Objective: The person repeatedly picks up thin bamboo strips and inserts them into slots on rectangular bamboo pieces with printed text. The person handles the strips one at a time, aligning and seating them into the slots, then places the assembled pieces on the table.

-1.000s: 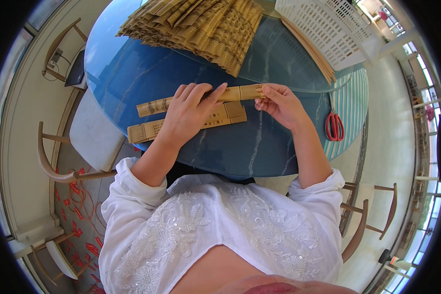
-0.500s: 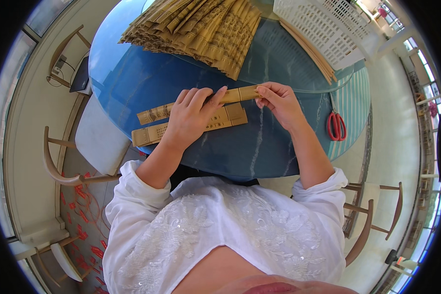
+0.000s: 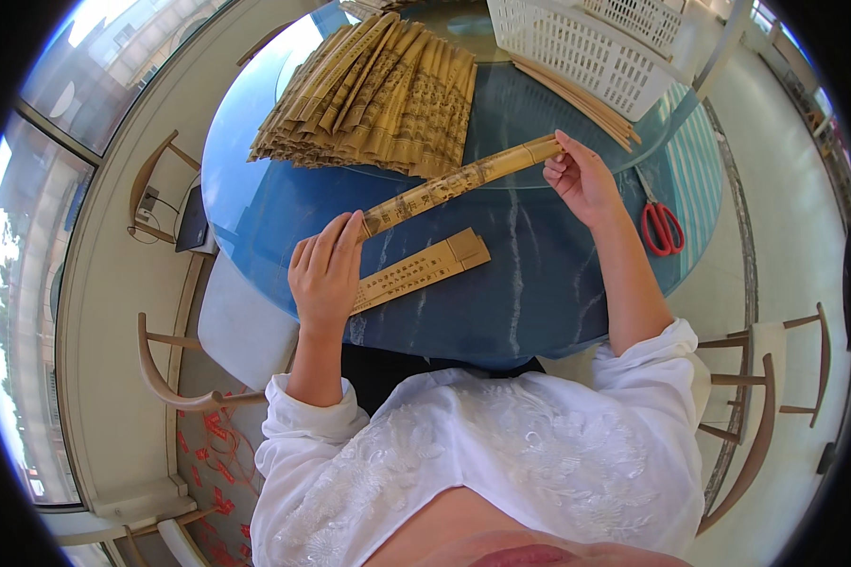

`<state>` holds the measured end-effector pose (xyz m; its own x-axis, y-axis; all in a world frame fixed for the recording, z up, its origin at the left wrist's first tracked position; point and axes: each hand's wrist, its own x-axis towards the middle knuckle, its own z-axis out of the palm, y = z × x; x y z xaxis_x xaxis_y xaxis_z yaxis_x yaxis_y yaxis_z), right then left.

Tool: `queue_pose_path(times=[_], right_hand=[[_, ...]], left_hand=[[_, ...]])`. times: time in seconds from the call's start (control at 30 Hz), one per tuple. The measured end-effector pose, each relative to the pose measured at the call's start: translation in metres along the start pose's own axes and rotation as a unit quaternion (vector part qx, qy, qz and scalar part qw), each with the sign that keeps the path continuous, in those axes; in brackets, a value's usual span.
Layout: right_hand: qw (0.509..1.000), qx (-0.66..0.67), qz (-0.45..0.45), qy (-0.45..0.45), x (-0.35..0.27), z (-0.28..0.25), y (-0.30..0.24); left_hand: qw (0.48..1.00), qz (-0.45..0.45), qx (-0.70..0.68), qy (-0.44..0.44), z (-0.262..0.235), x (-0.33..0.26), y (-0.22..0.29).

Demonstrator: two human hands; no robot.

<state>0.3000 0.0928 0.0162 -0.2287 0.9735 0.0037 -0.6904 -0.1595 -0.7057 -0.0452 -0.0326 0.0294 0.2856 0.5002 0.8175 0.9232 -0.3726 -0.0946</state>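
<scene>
From where I stand, the step in hand looks like holding one long tan strip (image 3: pixel 454 184) stretched out by its ends, as if to check or straighten it. It runs on a slant through the middle of the frame, lower at its left end and higher at its right, raised in front of the person above the blue table (image 3: pixel 563 283). It looks like paper, with dark patterns printed along it.

The left hand (image 3: pixel 326 272), left of centre, pinches the lower end, thumb and fingers drawn close together with hardly any gap. The right hand (image 3: pixel 582 180), right of centre, has the upper end in a narrow pinch between thumb and fingertips, the other fingers curled in. Neither hand touches anything else that I can see; how hard they press, I cannot tell.

To my eye, the next move calls for light, even fingers at both ends, since a strip this thin would likely crease or buckle if squeezed or twisted.

Just below it in the frame lie a couple of flat strips (image 3: pixel 421 271), overlapping, partly behind the left hand. A big heap of similar strips (image 3: pixel 378 104) fills the upper middle; red-handled scissors (image 3: pixel 662 230) rest at the right, well apart from the work.
</scene>
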Motion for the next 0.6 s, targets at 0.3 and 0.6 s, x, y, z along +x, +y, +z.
queue_pose_path(times=[0.3,0.6], right_hand=[[0.999,-0.021,0.000,0.048,0.003,-0.006,-0.001],[0.991,-0.115,-0.038,0.052,0.006,-0.009,0.004]], left_hand=[[0.982,0.009,0.165,0.091,0.002,0.073,-0.047],[0.962,-0.044,0.267,-0.038,0.061,0.108,-0.087]])
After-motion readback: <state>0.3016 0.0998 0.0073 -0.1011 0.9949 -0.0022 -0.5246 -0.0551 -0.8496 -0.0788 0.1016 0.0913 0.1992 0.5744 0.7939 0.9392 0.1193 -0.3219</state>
